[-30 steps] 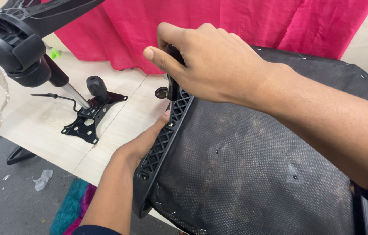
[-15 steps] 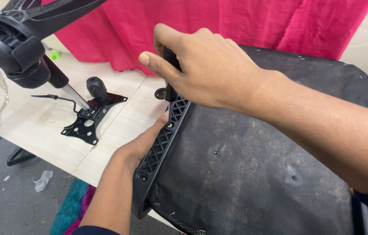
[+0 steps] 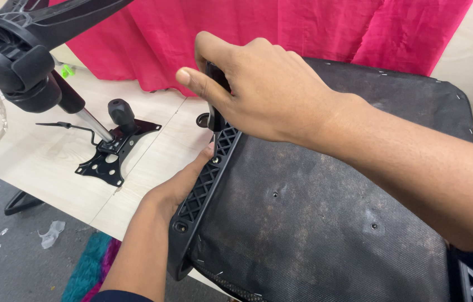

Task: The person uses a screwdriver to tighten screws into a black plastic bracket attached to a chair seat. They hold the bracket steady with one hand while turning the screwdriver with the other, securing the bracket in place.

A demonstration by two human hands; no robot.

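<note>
Little is changing since the earlier frame: right hand is staying fisted around the black-handled screwdriver, shaft upright, tip meeting the ribbed armrest bracket, whose long axis is running near-left to far-right along the seat underside. Left hand is bracing beneath the bracket's left edge, fingers hidden, grip indeterminate.

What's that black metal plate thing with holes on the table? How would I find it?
Start at the pale wooden table, left of the upturned chair seat. Under the big black chair base, a shiny rod slants down onto the flat black plate. Only this piece has round holes, a thin wire lever and a knob.
</note>
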